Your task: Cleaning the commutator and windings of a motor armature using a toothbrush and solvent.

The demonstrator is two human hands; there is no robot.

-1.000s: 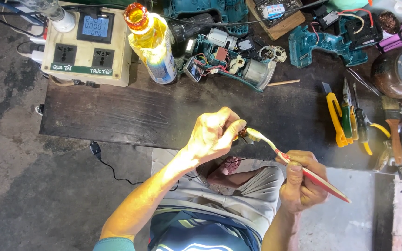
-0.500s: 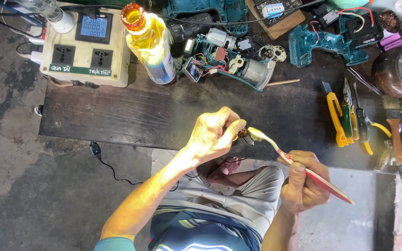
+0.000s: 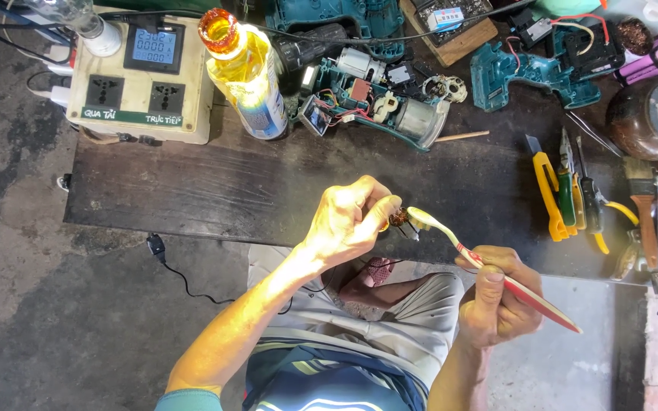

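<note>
Between the fingertips of the left hand (image 3: 348,221), pinched shut above the near edge of the dark wooden workbench (image 3: 192,190), sits a small coppery-brown metal part (image 3: 398,219). Touching it from the right is the pale bristle head of a red-and-white plastic toothbrush (image 3: 489,266), whose long axis slopes down and right into the right hand (image 3: 496,301), fingers clamped round the handle. Further out lie an opened teal power-tool body (image 3: 375,103), a bottle of yellow oil (image 3: 247,72), a cream socket box with a meter (image 3: 142,76) and yellow-handled hand tools (image 3: 550,190).
</note>
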